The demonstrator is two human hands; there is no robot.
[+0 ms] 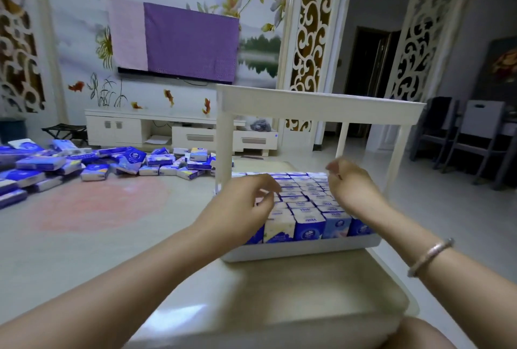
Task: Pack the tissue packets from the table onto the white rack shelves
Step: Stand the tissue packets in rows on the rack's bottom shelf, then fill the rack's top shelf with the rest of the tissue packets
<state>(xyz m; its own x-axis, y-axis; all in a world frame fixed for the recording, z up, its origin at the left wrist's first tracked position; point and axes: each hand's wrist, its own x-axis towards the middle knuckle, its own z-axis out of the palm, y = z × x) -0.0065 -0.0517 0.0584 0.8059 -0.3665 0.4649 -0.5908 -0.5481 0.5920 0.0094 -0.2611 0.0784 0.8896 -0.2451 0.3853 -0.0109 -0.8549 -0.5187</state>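
Tissue packets [307, 213] are filling the rack's lower shelf [302, 250]; both hands [246, 206] [349, 183] are hovering, grip loose and empty; many packets [92, 164] are lying unpacked on the tabletop [112, 222].

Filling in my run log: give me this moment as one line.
left hand: open, over packed tissue packets | right hand: open, holds nothing | white rack lower shelf: looks full | loose packets: remain on table

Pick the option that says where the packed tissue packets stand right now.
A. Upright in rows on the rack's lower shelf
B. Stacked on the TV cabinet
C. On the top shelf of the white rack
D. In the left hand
A: the packed tissue packets stand upright in rows on the lower shelf of the white rack, under both hands.
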